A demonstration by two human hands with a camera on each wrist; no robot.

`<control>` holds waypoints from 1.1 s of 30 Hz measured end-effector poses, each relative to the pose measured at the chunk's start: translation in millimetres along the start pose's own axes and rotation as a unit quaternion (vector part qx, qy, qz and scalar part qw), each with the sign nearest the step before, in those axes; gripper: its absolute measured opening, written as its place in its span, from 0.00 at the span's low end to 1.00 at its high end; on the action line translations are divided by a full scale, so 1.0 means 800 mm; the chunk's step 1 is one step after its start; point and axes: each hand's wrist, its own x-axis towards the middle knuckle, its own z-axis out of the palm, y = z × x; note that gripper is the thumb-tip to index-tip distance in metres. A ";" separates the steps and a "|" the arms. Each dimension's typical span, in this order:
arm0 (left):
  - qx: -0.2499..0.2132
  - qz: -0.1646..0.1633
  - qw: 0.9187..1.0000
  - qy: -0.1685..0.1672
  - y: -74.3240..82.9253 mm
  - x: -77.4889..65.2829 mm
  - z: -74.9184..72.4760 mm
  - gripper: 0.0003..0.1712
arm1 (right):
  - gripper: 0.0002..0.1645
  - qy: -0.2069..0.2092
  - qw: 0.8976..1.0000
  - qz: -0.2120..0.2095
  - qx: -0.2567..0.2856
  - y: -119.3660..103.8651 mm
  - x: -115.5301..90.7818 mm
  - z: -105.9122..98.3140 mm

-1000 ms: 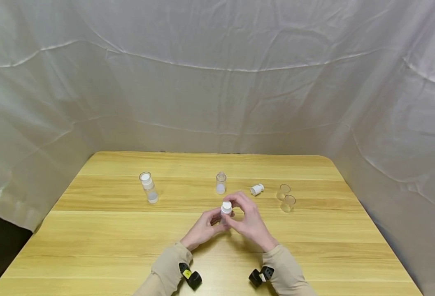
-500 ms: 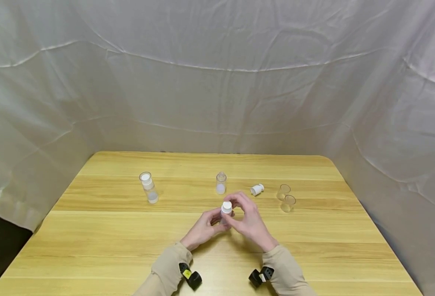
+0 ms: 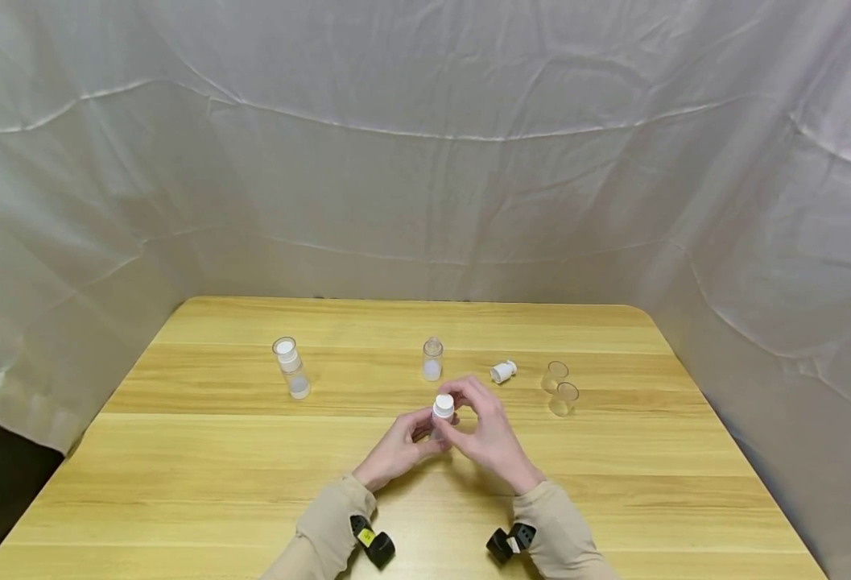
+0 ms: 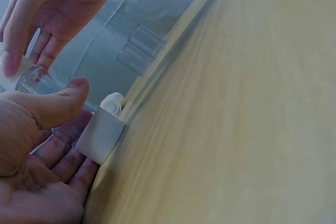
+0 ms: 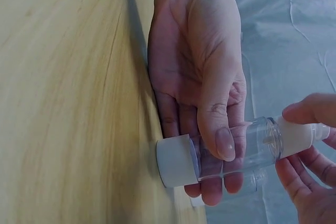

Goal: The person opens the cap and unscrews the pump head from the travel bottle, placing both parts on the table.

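Your left hand (image 3: 398,445) grips the clear body of the pump bottle (image 5: 257,149), thumb pressed along its side; your right hand (image 3: 489,435) pinches its white pump collar (image 5: 294,138) with the fingers. The bottle is upright, between both hands, at the middle of the desk (image 3: 222,483). Just beyond your right fingers stand a second clear bottle (image 3: 432,360) and, lying on its side, a loose white pump head (image 3: 502,371). Farther right, two clear caps (image 3: 563,399) stand close together; well to the left stands a capped pump bottle (image 3: 291,368).
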 end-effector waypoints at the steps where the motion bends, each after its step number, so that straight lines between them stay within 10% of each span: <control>1: 0.001 0.000 1.000 0.000 0.000 0.000 0.000 0.27 | 0.24 -0.003 1.000 0.000 -0.001 0.000 0.000 0.000; 33: -0.003 -0.004 1.000 0.000 0.000 0.001 0.000 0.28 | 0.27 -0.011 1.000 0.005 0.004 -0.003 0.000 0.000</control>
